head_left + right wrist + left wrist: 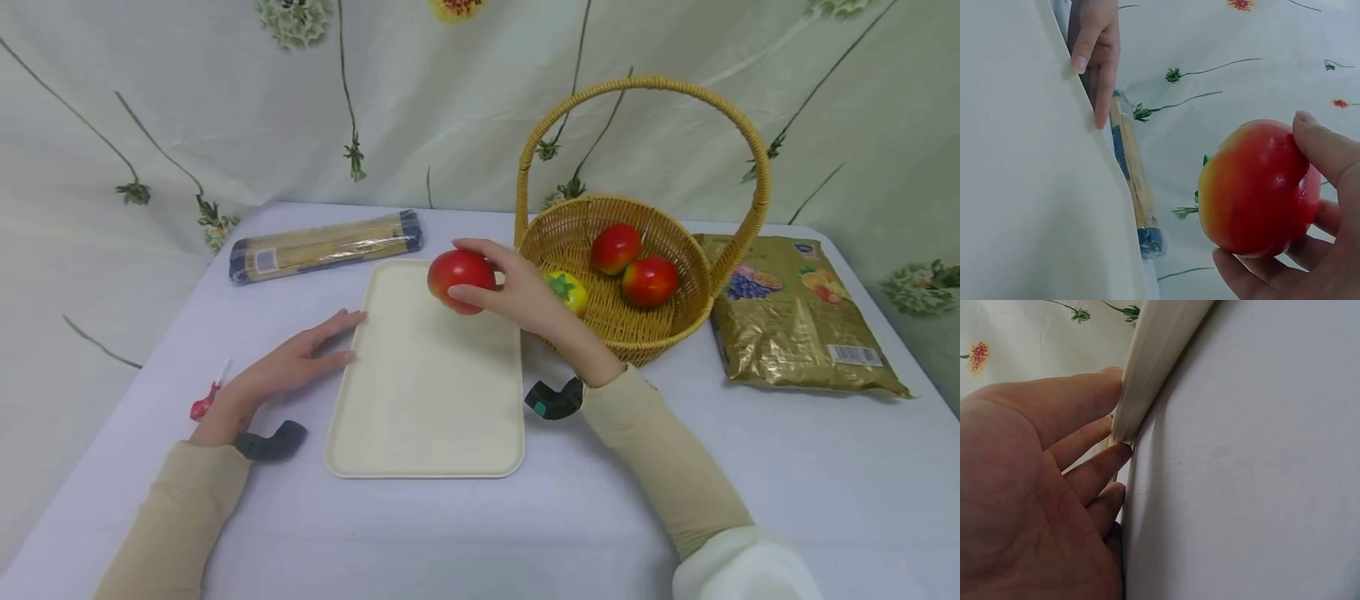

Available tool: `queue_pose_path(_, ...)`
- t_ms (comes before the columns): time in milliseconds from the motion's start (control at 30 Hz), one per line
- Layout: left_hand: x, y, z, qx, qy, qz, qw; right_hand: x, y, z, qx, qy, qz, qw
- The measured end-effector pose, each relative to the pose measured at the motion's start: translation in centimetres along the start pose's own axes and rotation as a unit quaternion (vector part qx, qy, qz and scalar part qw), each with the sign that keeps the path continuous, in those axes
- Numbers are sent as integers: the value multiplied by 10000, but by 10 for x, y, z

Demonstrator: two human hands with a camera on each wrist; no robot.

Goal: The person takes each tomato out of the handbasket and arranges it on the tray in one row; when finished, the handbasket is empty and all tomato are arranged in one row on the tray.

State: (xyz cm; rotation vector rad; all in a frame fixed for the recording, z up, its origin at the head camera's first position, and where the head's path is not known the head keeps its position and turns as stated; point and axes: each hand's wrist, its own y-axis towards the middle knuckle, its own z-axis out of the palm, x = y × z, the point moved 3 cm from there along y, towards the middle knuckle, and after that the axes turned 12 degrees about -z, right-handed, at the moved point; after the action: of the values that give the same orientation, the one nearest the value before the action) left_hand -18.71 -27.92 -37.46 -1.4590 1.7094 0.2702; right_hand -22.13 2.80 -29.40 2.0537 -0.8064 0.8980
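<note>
A red tomato [459, 279] with a yellowish lower side is held above the upper right part of a cream tray [427, 400]. My right hand [521, 287] grips it, thumb on one side and fingers on the other, as the right wrist view shows of the tomato [1260, 190]. At the tray's left edge, my left hand [296, 358] touches the rim with its fingertips, fingers fairly straight. In the left wrist view, the thumb and fingertips meet the tray's side [1160, 369].
Right of the tray stands a wicker basket [637, 343] with a tall handle, holding two red tomatoes [651, 281] and one yellow-bottomed tomato [573, 293]. A gold bag [795, 325] lies beside it. Behind the tray is a wrapped bundle of sticks [326, 246]; a small red item [204, 403] lies far left.
</note>
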Motion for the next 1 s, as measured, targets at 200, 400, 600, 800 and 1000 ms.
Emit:
queue_pose_path(200,-3,-2,-3,-17,81,-64,9999,-12,16,20,47,-66,185,9998)
queue_pose_path(400,-2,-5,-7,-40,105,-122,9999,-26,35,43,204,-395,540,9976)
queue_pose_path(600,1,-5,-5,-11,4,-103,9999,-37,46,57,259,-706,816,9938)
queue_pose_path(800,0,-2,-1,-8,6,-52,10000,-51,49,61,128,-850,1045,9908)
queue_pose_path(1000,-2,-2,0,-11,32,-119,9999,-60,51,64,-178,-775,1077,9910)
